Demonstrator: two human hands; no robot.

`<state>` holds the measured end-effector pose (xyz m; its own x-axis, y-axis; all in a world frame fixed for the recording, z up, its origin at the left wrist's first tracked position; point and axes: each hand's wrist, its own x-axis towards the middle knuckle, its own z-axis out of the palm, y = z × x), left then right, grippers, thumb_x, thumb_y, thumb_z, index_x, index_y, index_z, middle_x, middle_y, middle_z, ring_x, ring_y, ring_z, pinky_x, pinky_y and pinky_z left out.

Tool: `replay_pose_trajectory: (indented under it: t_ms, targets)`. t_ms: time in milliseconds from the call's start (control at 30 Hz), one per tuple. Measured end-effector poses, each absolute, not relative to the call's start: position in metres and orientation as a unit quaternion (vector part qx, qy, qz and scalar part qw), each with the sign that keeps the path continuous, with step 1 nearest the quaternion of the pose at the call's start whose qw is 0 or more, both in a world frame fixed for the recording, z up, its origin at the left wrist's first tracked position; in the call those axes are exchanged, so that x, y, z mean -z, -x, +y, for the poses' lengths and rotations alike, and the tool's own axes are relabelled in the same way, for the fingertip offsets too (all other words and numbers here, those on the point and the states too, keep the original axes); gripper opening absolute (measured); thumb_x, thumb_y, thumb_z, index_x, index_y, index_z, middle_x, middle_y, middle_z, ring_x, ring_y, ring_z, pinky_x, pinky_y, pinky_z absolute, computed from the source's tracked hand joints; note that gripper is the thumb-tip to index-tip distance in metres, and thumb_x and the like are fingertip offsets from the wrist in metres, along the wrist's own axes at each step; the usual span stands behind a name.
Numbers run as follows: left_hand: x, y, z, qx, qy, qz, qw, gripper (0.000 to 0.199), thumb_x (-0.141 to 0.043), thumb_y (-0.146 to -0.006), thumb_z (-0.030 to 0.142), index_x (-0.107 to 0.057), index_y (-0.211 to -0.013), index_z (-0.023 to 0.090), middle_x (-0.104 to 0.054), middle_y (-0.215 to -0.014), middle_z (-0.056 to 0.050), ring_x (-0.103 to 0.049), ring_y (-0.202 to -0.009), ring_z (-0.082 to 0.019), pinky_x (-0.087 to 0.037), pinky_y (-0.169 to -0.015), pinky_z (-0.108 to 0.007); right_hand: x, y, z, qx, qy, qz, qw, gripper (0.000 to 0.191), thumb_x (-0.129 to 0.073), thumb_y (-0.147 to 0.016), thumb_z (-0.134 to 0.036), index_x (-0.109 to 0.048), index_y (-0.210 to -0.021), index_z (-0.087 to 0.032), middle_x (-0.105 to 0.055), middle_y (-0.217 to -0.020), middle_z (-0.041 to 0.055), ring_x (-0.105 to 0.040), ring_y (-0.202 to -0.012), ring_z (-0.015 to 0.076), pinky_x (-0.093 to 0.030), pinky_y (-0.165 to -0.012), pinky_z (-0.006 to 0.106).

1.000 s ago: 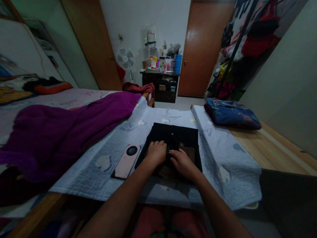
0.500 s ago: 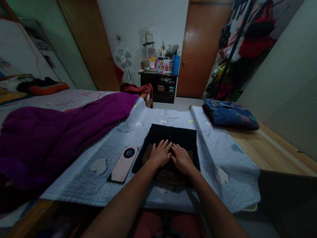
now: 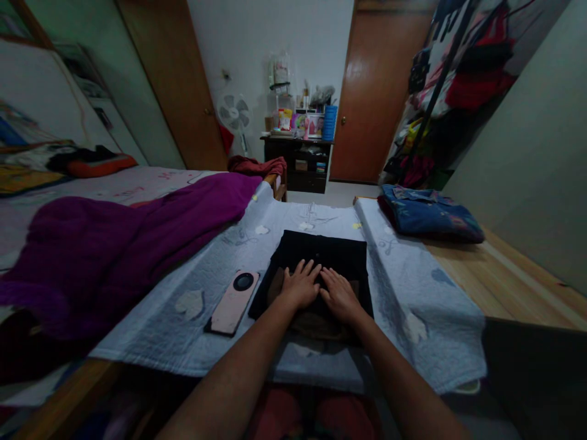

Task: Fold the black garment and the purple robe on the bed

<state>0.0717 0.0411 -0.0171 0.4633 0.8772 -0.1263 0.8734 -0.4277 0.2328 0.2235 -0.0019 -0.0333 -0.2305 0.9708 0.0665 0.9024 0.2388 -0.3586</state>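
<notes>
A folded black garment (image 3: 328,245) with a brown patch near its lower part lies on a pale blue patterned cloth (image 3: 293,214). Both of my hands rest flat on it, side by side, with fingertips pointing away from me. My left hand (image 3: 300,286) has its fingers spread over the garment's middle. Just to its right, my right hand (image 3: 340,294) is also flat, fingers stretched out. Part of the garment is hidden under the hands and wrists. Left of the garment, a pink phone (image 3: 233,304) with a round black camera ring lies face down.
A purple blanket (image 3: 137,238) covers the bed at left. Folded blue denim clothing (image 3: 431,214) sits on a wooden surface (image 3: 509,281) at right. Farther back stand a white fan (image 3: 235,114), a dark shelf (image 3: 293,165) with items, and hanging clothes and bags (image 3: 481,85).
The whole view has shifted slightly, so things appear a little farther right. Both hands stay flat on the garment in nearly the same place.
</notes>
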Motion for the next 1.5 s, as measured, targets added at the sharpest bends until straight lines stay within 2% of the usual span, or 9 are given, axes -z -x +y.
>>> replay_pose_trajectory:
  t_ms: [333, 467, 733, 1000, 1067, 1133, 1233, 1333, 1500]
  targets:
    - [0.028, -0.072, 0.042, -0.008, -0.848, 0.518, 0.111, 0.063, -0.037, -0.090, 0.043, -0.023, -0.150, 0.033, -0.016, -0.160, 0.001, -0.009, -0.147, -0.028, -0.013, -0.109, -0.068, 0.026, -0.220, -0.005, -0.132, 0.610, -0.771, 0.125, 0.057, -0.038, -0.092, -0.028, -0.037, -0.146, -0.011, -0.035, -0.152, 0.0108, -0.025, -0.143, 0.0239, -0.021, -0.116, 0.043]
    - [0.030, -0.072, 0.042, -0.012, -0.845, 0.523, 0.107, 0.065, -0.037, -0.089, 0.043, -0.022, -0.151, 0.028, -0.017, -0.160, 0.001, -0.009, -0.147, -0.027, -0.012, -0.111, -0.066, 0.025, -0.219, -0.007, -0.121, 0.609, -0.772, 0.137, 0.054, -0.039, -0.092, -0.027, -0.042, -0.143, -0.011, -0.038, -0.150, 0.0120, -0.028, -0.142, 0.0244, -0.022, -0.115, 0.044]
    - [0.037, -0.071, 0.044, -0.019, -0.835, 0.542, 0.095, 0.068, -0.037, -0.090, 0.044, -0.022, -0.151, 0.019, -0.014, -0.160, -0.008, -0.009, -0.147, -0.027, -0.013, -0.114, -0.060, 0.030, -0.219, -0.007, -0.116, 0.617, -0.763, 0.154, 0.052, -0.041, -0.091, -0.028, -0.046, -0.140, -0.011, -0.039, -0.150, 0.0117, -0.030, -0.141, 0.0251, -0.023, -0.115, 0.043]
    - [0.026, -0.068, 0.045, -0.011, -0.828, 0.543, 0.141, 0.060, -0.039, -0.092, 0.041, -0.027, -0.148, 0.021, -0.016, -0.160, -0.009, -0.011, -0.147, -0.026, -0.015, -0.113, -0.059, 0.033, -0.219, -0.008, -0.108, 0.617, -0.760, 0.174, 0.051, -0.042, -0.091, -0.027, -0.048, -0.138, -0.011, -0.041, -0.148, 0.0118, -0.031, -0.140, 0.0250, -0.024, -0.114, 0.044]
    - [0.018, -0.065, 0.050, -0.009, -0.831, 0.533, 0.161, 0.056, -0.040, -0.092, 0.039, -0.032, -0.145, 0.022, -0.022, -0.158, -0.010, -0.015, -0.146, -0.027, -0.021, -0.111, -0.058, 0.033, -0.219, -0.008, -0.110, 0.618, -0.758, 0.176, 0.052, -0.042, -0.090, -0.027, -0.046, -0.140, -0.011, -0.041, -0.149, 0.0113, -0.031, -0.140, 0.0248, -0.024, -0.115, 0.044]
    - [0.009, -0.062, 0.058, -0.019, -0.836, 0.522, 0.167, 0.048, -0.041, -0.092, 0.039, -0.042, -0.138, 0.025, -0.035, -0.151, -0.009, -0.028, -0.140, -0.027, -0.032, -0.107, -0.053, 0.033, -0.219, -0.008, -0.112, 0.617, -0.758, 0.177, 0.053, -0.042, -0.090, -0.027, -0.044, -0.141, -0.011, -0.040, -0.149, 0.0114, -0.031, -0.141, 0.0242, -0.024, -0.115, 0.044]
    - [-0.001, -0.062, 0.073, -0.047, -0.830, 0.529, 0.168, 0.033, -0.046, -0.091, 0.039, -0.060, -0.118, 0.027, -0.055, -0.130, -0.009, -0.050, -0.122, -0.026, -0.043, -0.097, -0.042, 0.032, -0.219, -0.008, -0.112, 0.617, -0.760, 0.173, 0.053, -0.041, -0.091, -0.027, -0.043, -0.142, -0.014, -0.039, -0.150, 0.0104, -0.030, -0.141, 0.0231, -0.023, -0.115, 0.044]
    - [-0.002, -0.066, 0.084, -0.071, -0.810, 0.549, 0.193, 0.025, -0.054, -0.087, 0.037, -0.068, -0.101, 0.021, -0.065, -0.111, -0.010, -0.061, -0.104, -0.024, -0.046, -0.090, -0.034, 0.031, -0.219, -0.009, -0.113, 0.619, -0.760, 0.165, 0.053, -0.040, -0.091, -0.027, -0.043, -0.142, -0.013, -0.039, -0.150, 0.0095, -0.028, -0.142, 0.0228, -0.021, -0.116, 0.044]
    - [0.009, -0.066, 0.091, -0.101, -0.796, 0.551, 0.228, 0.020, -0.057, -0.086, 0.032, -0.070, -0.095, 0.019, -0.071, -0.100, -0.006, -0.064, -0.095, -0.019, -0.045, -0.080, -0.026, 0.031, -0.220, -0.009, -0.103, 0.617, -0.763, 0.162, 0.055, -0.040, -0.091, -0.027, -0.040, -0.144, -0.013, -0.034, -0.153, 0.0101, -0.027, -0.142, 0.0237, -0.022, -0.116, 0.043]
